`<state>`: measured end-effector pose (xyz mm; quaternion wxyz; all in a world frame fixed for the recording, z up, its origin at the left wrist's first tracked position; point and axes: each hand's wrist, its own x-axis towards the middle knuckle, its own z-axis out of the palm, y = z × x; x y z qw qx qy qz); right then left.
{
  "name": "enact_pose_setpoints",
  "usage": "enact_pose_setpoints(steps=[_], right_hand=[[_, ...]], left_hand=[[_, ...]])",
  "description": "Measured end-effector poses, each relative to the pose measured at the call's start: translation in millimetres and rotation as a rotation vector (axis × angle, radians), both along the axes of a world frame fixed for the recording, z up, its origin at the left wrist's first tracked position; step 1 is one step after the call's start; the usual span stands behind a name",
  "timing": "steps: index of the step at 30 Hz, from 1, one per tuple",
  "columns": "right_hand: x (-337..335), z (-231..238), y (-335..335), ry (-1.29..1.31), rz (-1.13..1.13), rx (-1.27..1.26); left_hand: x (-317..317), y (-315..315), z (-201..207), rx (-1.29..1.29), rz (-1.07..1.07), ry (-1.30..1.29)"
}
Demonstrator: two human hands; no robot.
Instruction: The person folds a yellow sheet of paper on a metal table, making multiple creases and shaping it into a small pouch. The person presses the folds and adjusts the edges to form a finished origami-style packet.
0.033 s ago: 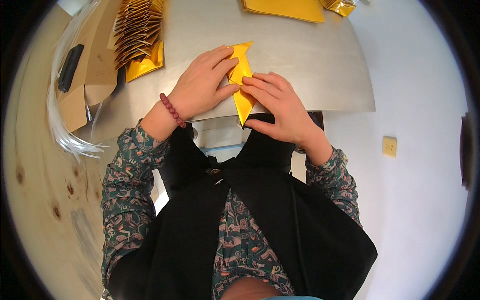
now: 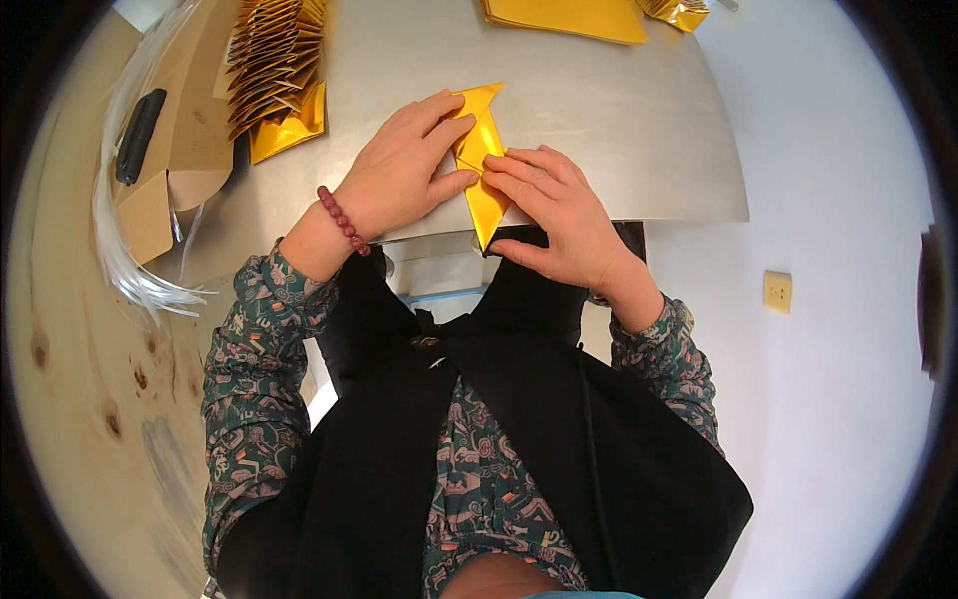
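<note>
Left hand (image 2: 409, 165) palm-down, fingers spread flat, beaded bracelet at wrist, right hand (image 2: 559, 215) palm-down, fingertips meeting left's, both forearms in patterned sleeves, bent inward

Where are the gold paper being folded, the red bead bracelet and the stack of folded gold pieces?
gold paper (image 2: 486, 200), head view, on its lower pointed half between the hands.
bead bracelet (image 2: 343, 221), head view, on the beads across the left wrist.
stack of folded gold pieces (image 2: 271, 62), head view, on the middle of the fanned pile.
</note>
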<state>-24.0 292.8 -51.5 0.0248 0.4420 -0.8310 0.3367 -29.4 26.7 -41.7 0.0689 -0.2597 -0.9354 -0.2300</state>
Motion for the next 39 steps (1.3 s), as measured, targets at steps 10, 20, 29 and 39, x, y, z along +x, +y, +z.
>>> enact_pose_setpoints(steps=[10,20,29,39], right_hand=[[6,-8,-2,0.033,-0.118,-0.047],[-8,-23,-4,0.033,-0.118,-0.112],[-4,-1,-6,-0.041,-0.21,-0.141],[-11,-5,-8,0.0,-0.258,-0.136]], left_hand=[[6,3,6,-0.008,-0.093,0.064],[32,5,29,-0.093,-0.139,-0.046],[35,19,14,0.011,0.019,0.021],[30,17,16,0.06,0.072,0.021]])
